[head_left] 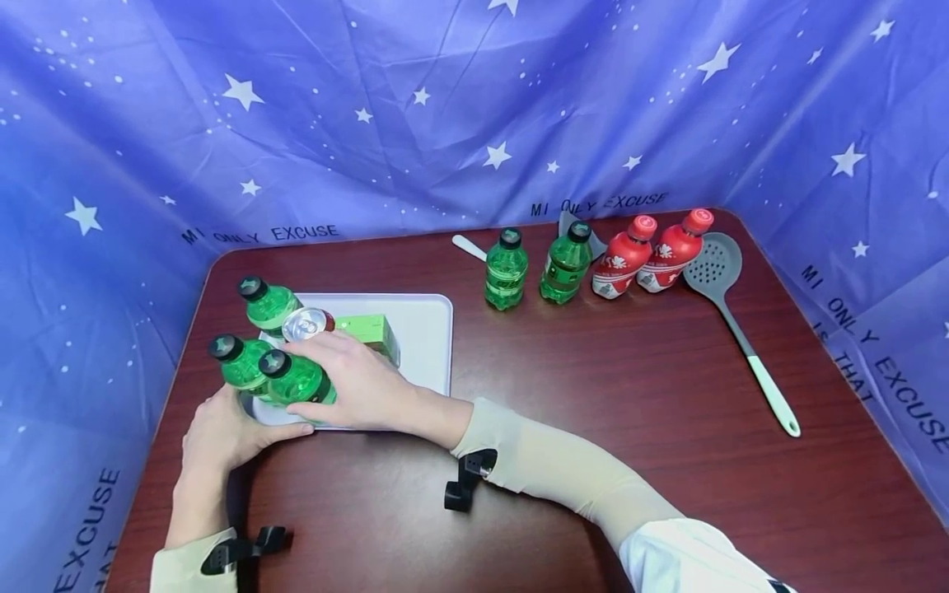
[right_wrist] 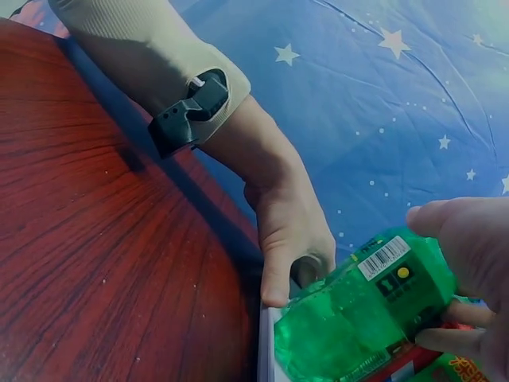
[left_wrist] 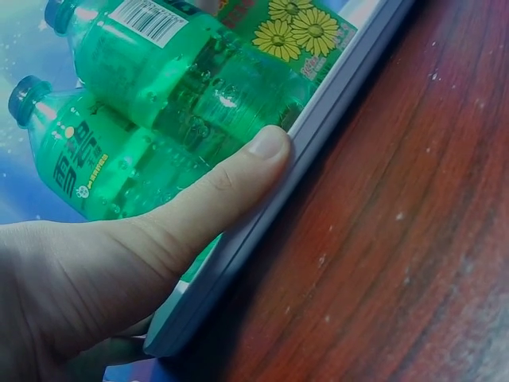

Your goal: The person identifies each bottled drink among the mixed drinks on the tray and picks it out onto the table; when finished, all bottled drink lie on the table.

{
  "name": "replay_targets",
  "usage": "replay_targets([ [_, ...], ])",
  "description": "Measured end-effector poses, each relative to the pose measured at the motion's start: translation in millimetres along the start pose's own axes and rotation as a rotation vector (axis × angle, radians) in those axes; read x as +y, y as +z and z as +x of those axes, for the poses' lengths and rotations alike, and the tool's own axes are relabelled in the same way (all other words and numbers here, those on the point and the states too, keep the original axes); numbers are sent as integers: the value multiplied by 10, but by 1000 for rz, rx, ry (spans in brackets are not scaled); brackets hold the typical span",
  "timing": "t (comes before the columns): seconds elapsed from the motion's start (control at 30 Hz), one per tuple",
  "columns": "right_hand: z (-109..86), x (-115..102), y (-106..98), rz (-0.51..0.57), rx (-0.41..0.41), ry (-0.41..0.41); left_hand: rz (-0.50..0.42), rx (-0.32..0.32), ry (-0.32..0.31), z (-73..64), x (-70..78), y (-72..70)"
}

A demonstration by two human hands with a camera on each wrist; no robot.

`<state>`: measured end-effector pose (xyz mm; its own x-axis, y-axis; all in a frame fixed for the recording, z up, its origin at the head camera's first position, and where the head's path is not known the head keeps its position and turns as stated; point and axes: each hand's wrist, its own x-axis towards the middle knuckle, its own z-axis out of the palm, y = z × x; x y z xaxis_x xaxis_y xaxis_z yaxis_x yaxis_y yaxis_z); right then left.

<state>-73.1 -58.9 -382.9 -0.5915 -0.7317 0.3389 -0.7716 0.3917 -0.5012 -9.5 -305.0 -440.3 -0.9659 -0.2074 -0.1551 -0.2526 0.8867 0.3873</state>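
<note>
My left hand [head_left: 218, 432] grips the front left corner of a white tray [head_left: 432, 329]; in the left wrist view its thumb [left_wrist: 227, 187] lies along the tray's rim [left_wrist: 262, 203]. My right hand [head_left: 363, 379] holds a green plastic bottle [head_left: 302, 382] with a black cap, fingers and thumb around its sides, at the tray's front left. Right beside it, on the left, stands a second green bottle [head_left: 240, 365]. Behind are a third green bottle [head_left: 270, 309], a drink can [head_left: 307, 323] partly hidden by my right hand, and a green carton [head_left: 366, 331].
At the table's back stand two more green bottles [head_left: 507, 272] and two red bottles [head_left: 623, 259]. A slotted skimmer [head_left: 730, 309] lies at the right. A white handle [head_left: 469, 247] and a grey utensil head [head_left: 593, 245] show behind the bottles. Blue star-printed cloth [head_left: 415, 123] encloses the table.
</note>
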Motion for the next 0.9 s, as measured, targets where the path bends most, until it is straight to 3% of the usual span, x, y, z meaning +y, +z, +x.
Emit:
replay_targets([
  [0.3, 4, -18, 15, -30, -20, 13, -12, 9, -27, -18, 24, -15],
  [0.57, 6, -41, 25, 32, -79, -8, -14, 15, -38, -44, -46, -53],
  [0.73, -43, -13, -133, 61, -75, 0, -29, 11, -13, -4, -33, -16],
  [0.9, -163, 12, -473, 130, -10, -10, -37, 21, 6, 15, -22, 12],
])
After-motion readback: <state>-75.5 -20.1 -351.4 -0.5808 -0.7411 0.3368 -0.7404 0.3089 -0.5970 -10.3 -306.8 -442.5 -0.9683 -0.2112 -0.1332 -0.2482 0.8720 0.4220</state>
